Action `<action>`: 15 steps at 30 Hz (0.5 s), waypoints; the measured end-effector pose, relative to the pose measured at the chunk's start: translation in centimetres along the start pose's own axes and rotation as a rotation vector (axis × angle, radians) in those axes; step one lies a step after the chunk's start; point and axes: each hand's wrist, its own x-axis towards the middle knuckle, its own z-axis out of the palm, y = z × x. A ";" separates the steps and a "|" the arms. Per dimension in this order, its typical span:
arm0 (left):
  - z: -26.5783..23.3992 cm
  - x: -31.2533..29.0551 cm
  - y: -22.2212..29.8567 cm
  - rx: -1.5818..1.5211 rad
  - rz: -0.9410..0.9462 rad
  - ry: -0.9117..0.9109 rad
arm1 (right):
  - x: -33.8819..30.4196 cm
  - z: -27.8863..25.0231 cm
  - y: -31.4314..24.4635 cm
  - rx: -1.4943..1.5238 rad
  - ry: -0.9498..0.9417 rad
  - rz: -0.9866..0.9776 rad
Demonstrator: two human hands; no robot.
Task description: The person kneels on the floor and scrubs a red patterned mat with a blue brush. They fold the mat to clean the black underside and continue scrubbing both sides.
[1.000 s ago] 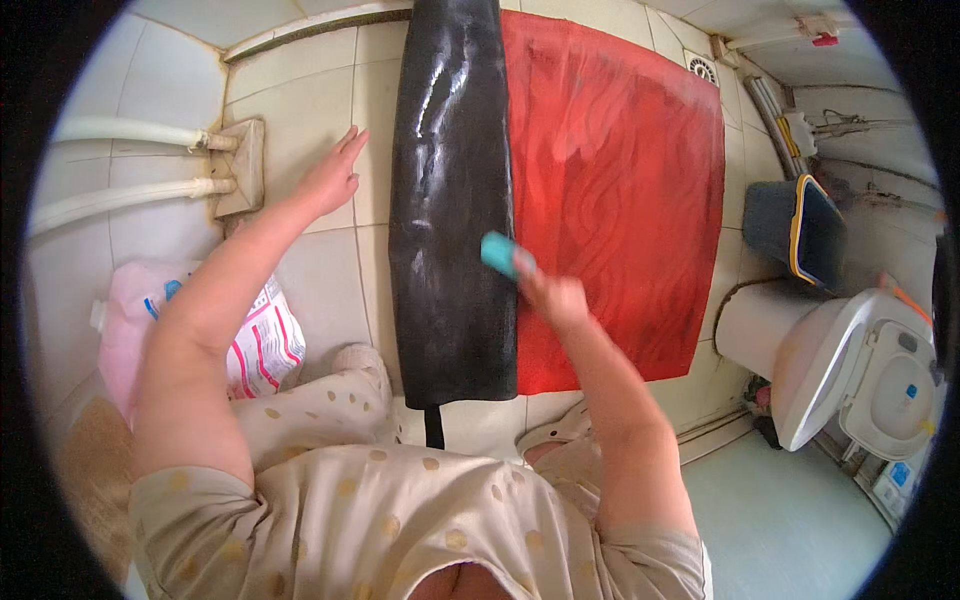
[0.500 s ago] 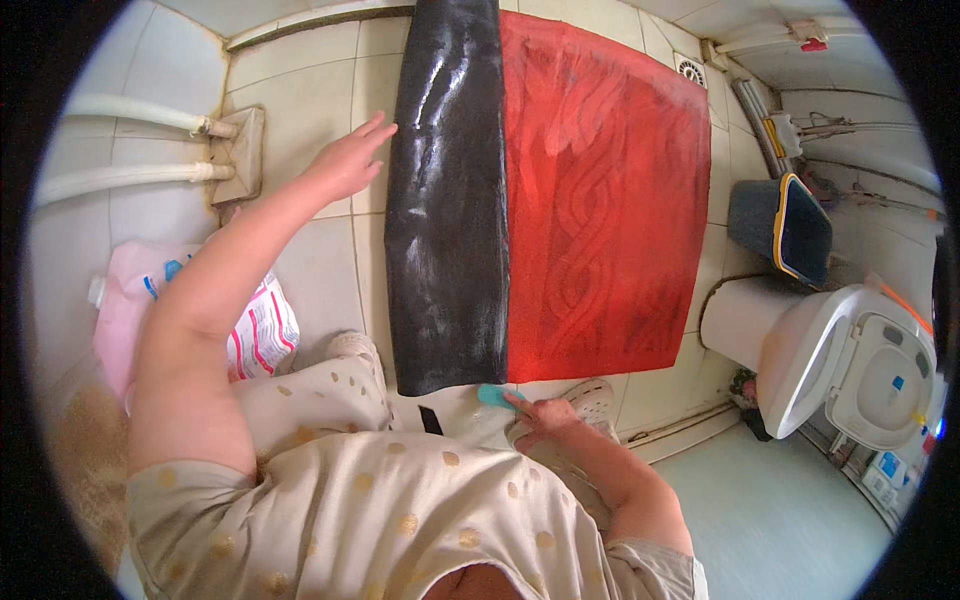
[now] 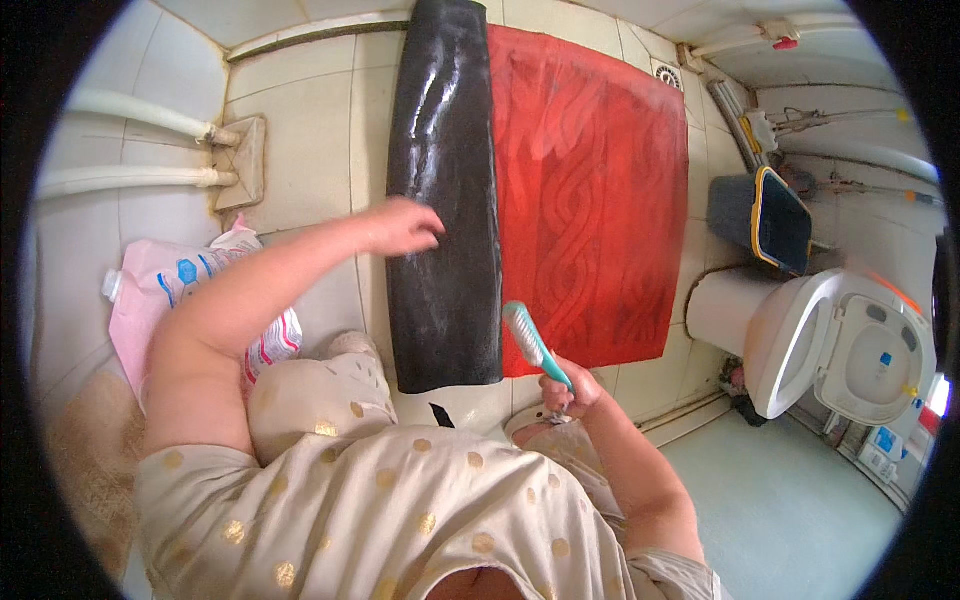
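A red mat (image 3: 590, 200) with a raised braided pattern lies on the tiles, its left part folded over so that the shiny, wet-looking black underside (image 3: 450, 300) faces up. My left hand (image 3: 403, 228) is over the left edge of this black strip, fingers loosely bent and apart, slightly blurred, with nothing in them. Whether it touches the strip I cannot tell. My right hand (image 3: 572, 388) is wrapped round the handle of a teal scrubbing brush (image 3: 532, 340) near the mat's front edge. The brush is tilted, its white bristles showing.
A pink plastic bag or pouch (image 3: 135, 300) stands on the left below two white pipes (image 3: 140, 178). At the right are a dark bucket (image 3: 735, 220) with a yellow rim, a mop (image 3: 745, 125) and a white toilet (image 3: 735, 315). A floor drain (image 3: 667, 75) lies beyond the mat's far right corner.
My right hand has lifted the brush from the floor by the mat's front edge, bristles now visible. My left hand has moved nearer and rightward, from beside the black strip to over it.
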 end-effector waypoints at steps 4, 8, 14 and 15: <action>5.9 0.6 3.1 -0.423 0.142 -0.248 | 5.9 4.8 -1.3 0.201 -0.415 -0.128; 7.1 -0.1 6.8 -1.194 0.141 -0.056 | 11.5 8.6 -0.2 0.394 -0.744 -0.097; 4.5 0.0 6.7 -1.371 0.083 -0.053 | 10.6 10.5 -2.2 -0.396 0.185 -0.287; 4.7 0.4 6.0 -1.377 0.096 -0.052 | 9.3 9.3 -2.8 -0.579 0.348 -0.308</action>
